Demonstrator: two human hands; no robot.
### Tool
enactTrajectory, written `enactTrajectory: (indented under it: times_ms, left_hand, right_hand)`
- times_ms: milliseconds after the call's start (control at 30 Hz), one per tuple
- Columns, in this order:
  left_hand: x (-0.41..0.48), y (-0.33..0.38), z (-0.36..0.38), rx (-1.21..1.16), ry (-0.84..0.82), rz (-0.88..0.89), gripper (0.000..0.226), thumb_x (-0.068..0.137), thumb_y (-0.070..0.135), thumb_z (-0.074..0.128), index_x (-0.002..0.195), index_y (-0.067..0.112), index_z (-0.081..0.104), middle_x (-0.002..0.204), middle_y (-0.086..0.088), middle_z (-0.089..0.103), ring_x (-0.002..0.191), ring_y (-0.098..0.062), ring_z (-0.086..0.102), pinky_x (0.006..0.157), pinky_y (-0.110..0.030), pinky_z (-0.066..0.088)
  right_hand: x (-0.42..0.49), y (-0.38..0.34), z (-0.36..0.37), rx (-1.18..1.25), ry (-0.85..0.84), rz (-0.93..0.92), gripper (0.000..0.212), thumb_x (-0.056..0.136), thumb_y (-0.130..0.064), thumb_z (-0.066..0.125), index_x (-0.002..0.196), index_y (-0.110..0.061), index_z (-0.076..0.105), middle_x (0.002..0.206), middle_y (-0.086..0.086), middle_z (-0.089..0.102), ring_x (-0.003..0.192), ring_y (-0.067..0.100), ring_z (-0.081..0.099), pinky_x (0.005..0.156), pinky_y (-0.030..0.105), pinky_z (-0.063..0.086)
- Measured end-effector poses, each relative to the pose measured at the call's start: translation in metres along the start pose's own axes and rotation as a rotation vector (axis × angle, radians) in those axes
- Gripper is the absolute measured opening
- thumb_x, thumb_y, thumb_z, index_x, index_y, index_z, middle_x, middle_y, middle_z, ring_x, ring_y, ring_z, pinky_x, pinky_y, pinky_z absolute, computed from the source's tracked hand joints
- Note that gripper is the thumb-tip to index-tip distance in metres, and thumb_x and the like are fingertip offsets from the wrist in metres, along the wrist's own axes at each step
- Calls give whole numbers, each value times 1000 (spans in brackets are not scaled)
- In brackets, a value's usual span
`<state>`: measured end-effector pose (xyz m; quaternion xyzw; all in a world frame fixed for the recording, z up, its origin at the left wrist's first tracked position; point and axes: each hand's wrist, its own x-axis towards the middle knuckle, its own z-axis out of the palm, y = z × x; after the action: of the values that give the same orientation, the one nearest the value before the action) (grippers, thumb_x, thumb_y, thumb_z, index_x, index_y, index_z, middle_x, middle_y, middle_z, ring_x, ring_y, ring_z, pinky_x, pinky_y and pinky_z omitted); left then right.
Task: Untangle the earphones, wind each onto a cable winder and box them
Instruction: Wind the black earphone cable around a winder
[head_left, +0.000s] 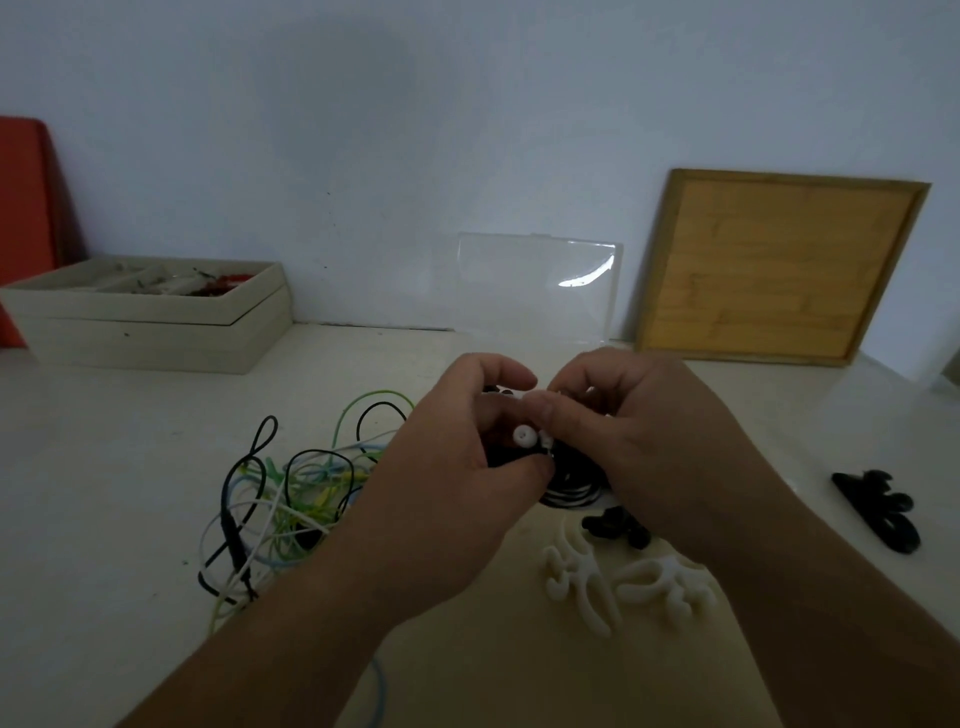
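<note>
Two hands meet over worktop (104, 467) centre. Left hand (447, 499): grip curled round dark coil (569, 493) of wound cable, white earbud (523, 435) showing between thumb and fingers. Right hand (660, 452): grip curled on same coil, thumb tip beside earbud. Tangle (280, 499) of black, white and green earphones lies left of hands. White winders (582, 577) near right; black winder (878, 512) further right. Clear box (540, 286) far, against wall.
</note>
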<state>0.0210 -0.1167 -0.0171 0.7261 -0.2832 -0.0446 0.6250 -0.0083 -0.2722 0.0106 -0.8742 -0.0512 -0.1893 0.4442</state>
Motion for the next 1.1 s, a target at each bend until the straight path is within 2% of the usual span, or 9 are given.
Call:
enactTrajectory:
  times_ms: [133,233,333,467,633,733,833,900,1100]
  left_hand:
    - [-2,3,1,74,-8,12,41,86,-3,66,114,23,51,93,3,74,86,-7,71,72,-18,55]
    - [-3,5,3,113,13,33,36,88,-2,64,110,24,50,91,0,73,85,-8,70,70,-17,54]
    - [-4,5,6,92,38,48,30,90,-3,60,105,21,49,88,-4,72,81,-12,71,70,-23,57]
    - [-5,4,7,84,59,75,30,92,0,61,111,22,50,92,2,74,87,-6,70,71,-15,53]
    - [-1,2,4,-7,37,1,35,93,2,61,119,24,52,94,3,76,87,-13,72,76,-29,56]
    - [-1,1,5,9,50,3,33,91,3,61,115,25,52,90,3,77,76,-11,71,63,-22,52]
    - [0,-1,3,-9,33,-19,38,89,-2,63,116,23,52,92,2,77,85,-18,73,73,-32,58]
    - [1,-2,0,-35,13,-33,41,87,-5,65,117,21,52,93,1,77,90,-15,73,78,-30,56]
    - [2,-4,0,-70,20,-60,43,84,-6,67,114,21,53,92,0,77,87,-14,73,77,-30,53]
  right_hand:
    - [-1,-1,4,-18,-7,30,21,86,-38,68,76,-20,68,64,-2,67,60,3,64,50,10,45]
    - [-1,1,10,-54,48,13,21,87,-36,69,71,-24,65,62,-3,65,59,4,62,51,11,44]
    - [-1,1,16,-86,109,-26,25,87,-35,68,66,-26,59,61,-5,61,58,7,59,52,11,42]
    - [0,3,14,-113,157,-49,25,88,-34,67,67,-26,58,65,-5,59,62,8,57,54,14,37]
    - [1,5,11,-113,113,-73,20,87,-34,66,69,-27,59,70,-8,59,67,5,58,59,10,43]
    - [0,7,11,-132,98,-85,19,86,-34,67,71,-25,60,71,-9,57,68,5,56,61,9,42]
    - [1,8,11,-146,91,-88,19,87,-34,67,71,-25,61,71,-10,57,68,4,55,61,7,40]
    - [1,9,11,-152,92,-87,19,87,-35,67,71,-26,61,72,-10,57,68,4,54,61,7,40]
    - [1,8,13,-177,88,-97,22,87,-35,66,68,-30,57,72,-10,55,68,3,53,62,7,38]
